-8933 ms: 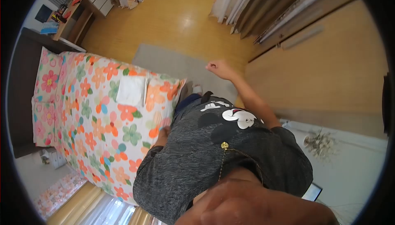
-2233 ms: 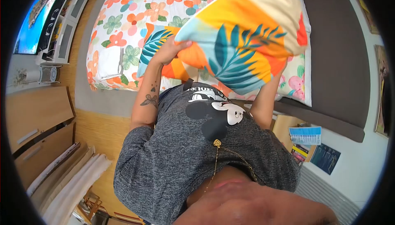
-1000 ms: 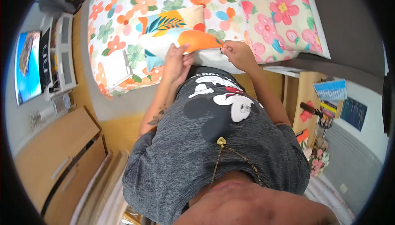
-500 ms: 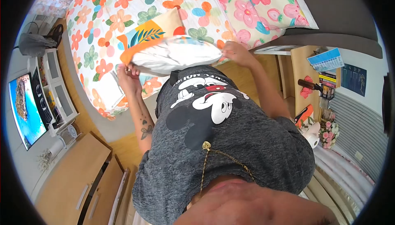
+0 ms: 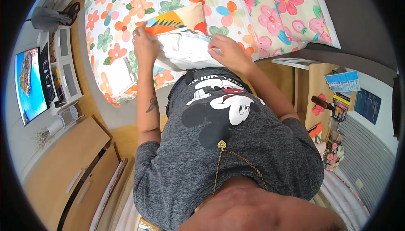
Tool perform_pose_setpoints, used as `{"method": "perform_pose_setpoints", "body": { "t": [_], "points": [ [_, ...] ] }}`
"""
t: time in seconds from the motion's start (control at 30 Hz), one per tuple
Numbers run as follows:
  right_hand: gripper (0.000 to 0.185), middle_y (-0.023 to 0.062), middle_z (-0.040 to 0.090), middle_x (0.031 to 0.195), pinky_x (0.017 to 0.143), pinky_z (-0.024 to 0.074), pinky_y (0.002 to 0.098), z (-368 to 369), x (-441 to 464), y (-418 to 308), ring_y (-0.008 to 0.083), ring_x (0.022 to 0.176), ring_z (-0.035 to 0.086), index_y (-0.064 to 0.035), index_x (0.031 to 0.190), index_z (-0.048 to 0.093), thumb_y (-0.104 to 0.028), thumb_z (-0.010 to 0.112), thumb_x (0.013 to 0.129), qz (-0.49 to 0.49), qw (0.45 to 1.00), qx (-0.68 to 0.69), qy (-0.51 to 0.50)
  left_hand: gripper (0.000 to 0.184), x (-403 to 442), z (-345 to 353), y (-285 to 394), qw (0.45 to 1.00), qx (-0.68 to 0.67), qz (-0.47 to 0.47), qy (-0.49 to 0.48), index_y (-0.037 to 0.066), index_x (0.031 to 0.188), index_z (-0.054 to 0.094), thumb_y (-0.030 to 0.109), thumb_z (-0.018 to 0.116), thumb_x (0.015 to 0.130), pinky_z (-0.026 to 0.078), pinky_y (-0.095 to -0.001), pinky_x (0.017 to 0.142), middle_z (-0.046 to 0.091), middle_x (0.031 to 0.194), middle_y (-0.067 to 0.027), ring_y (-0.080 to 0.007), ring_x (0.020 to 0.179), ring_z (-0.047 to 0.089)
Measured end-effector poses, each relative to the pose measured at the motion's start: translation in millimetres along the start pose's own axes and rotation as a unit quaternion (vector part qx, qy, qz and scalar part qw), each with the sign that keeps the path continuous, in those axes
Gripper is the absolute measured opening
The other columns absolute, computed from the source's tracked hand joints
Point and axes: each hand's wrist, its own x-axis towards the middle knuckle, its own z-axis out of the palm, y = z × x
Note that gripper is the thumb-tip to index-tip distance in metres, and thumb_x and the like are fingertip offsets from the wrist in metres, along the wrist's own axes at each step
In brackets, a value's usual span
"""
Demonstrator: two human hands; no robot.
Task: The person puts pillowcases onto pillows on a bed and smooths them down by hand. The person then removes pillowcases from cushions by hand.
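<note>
A white cloth cover point(image 5: 181, 49), with an orange patterned edge, is spread at the bed's near side in front of my body. My left hand point(image 5: 145, 45) is closed on its left end, by the orange edge. My right hand point(image 5: 228, 52) has its fingers curled at the right end of the white cloth; its fingertips are partly hidden. Just beyond the cloth lies a cushion-like piece with a leaf print point(image 5: 171, 19) in orange, yellow, teal and beige. Whether it is joined to the white cloth I cannot tell.
Under everything is a bed with a flowered quilt point(image 5: 105, 41). A folded white cloth point(image 5: 116, 77) lies on its left part, and a pink-flowered pillow point(image 5: 291, 15) at the right. A wooden shelf point(image 5: 314, 77) stands to the right, a television point(image 5: 31, 85) to the left.
Both hands have moved farther over the bed and nearer each other. The white cloth, stretched out before, is now bunched between them and lower on the quilt.
</note>
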Motion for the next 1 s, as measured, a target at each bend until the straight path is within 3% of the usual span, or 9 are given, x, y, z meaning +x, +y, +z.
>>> {"method": "perform_pose_setpoints", "body": {
  "t": [0.07,0.37,0.43,0.57,0.63,0.67,0.83,0.9,1.0],
  "points": [
    [0.013,0.0105,0.056,0.089,0.078,0.0417,0.0353,27,22,-5,0.0256,0.087,0.054,-0.0023,0.088,0.057,-0.006,0.055,0.075,-0.019,0.994,0.107,-0.003,0.049,-4,5,-2,0.999,0.01,0.04,-0.001,0.011,0.113,0.045,-0.003,0.05,0.066,0.045,-0.0439,0.076,0.048,0.112,-0.0208,-0.0381,0.09,0.054],
    [0.039,0.0167,0.056,0.104,0.087,0.0407,0.0389,103,80,8,0.0288,0.104,0.051,-0.0024,0.105,0.053,-0.021,0.064,0.073,0.03,0.97,-0.179,0.164,0.029,-12,4,-10,0.984,-0.098,0.138,0.047,0.006,0.091,0.054,-0.01,0.046,0.068,0.048,-0.0372,0.072,0.051,0.116,-0.0159,-0.0311,0.09,0.058],
    [0.044,0.0201,0.059,0.098,0.081,0.0435,0.0406,99,91,20,0.0329,0.094,0.056,-0.0022,0.108,0.052,-0.022,0.066,0.071,0.104,0.989,-0.036,-0.095,0.035,-16,5,-12,0.987,-0.041,0.147,0.056,0.007,0.099,0.056,-0.008,0.047,0.069,0.048,-0.0365,0.072,0.051,0.115,-0.0157,-0.0303,0.09,0.058],
    [0.046,0.0224,0.059,0.096,0.075,0.0445,0.0405,69,82,-14,0.0338,0.089,0.058,-0.0062,0.113,0.053,-0.023,0.065,0.071,0.002,0.983,0.051,-0.175,0.043,0,-4,-49,0.987,-0.013,0.101,0.121,0.01,0.11,0.058,-0.004,0.05,0.07,0.047,-0.0373,0.071,0.055,0.108,-0.0129,-0.0296,0.087,0.058],
    [0.046,0.024,0.058,0.094,0.075,0.0445,0.0401,31,63,-46,0.0338,0.089,0.058,-0.0067,0.113,0.053,-0.021,0.064,0.072,-0.047,0.984,0.091,-0.143,0.031,12,4,-105,0.992,-0.092,0.07,0.04,0.011,0.1,0.064,0.005,0.053,0.071,0.047,-0.0357,0.072,0.06,0.097,-0.0113,-0.0296,0.086,0.059],
    [0.044,0.0247,0.058,0.095,0.075,0.0444,0.0401,8,52,-62,0.0346,0.088,0.058,-0.0068,0.112,0.054,-0.022,0.064,0.072,-0.053,0.971,0.122,-0.199,0.024,30,29,-162,0.939,-0.252,-0.188,-0.142,0.008,0.091,0.067,0.013,0.056,0.071,0.047,-0.0329,0.073,0.063,0.09,-0.0111,-0.0279,0.086,0.06],
    [0.04,0.0239,0.057,0.099,0.079,0.0453,0.0405,12,48,-80,0.0338,0.089,0.058,-0.0039,0.113,0.051,-0.019,0.061,0.078,-0.055,0.989,0.086,-0.107,0.032,6,35,-116,0.97,-0.142,0.023,-0.194,0.002,0.103,0.061,0.014,0.055,0.073,0.044,-0.0326,0.079,0.059,0.105,-0.0165,-0.0276,0.096,0.057],
    [0.042,0.0202,0.054,0.109,0.088,0.0445,0.0382,9,78,-76,0.0309,0.1,0.055,0.0004,0.119,0.042,-0.015,0.055,0.083,0.263,0.786,0.552,0.086,0.042,22,76,-101,0.986,-0.05,0.154,0.04,-0.001,0.116,0.05,0.014,0.052,0.077,0.041,-0.0337,0.085,0.052,0.116,-0.0197,-0.0296,0.107,0.05],
    [0.041,0.0171,0.05,0.117,0.095,0.0398,0.0435,-9,97,-29,0.0312,0.106,0.051,0.0012,0.124,0.035,-0.013,0.047,0.088,0.306,0.619,0.716,0.104,0.044,-19,9,37,0.944,-0.283,0.17,0.014,-0.001,0.117,0.046,0.024,0.053,0.081,0.035,-0.0386,0.091,0.05,0.113,-0.0201,-0.0333,0.107,0.047]
  ]
}}
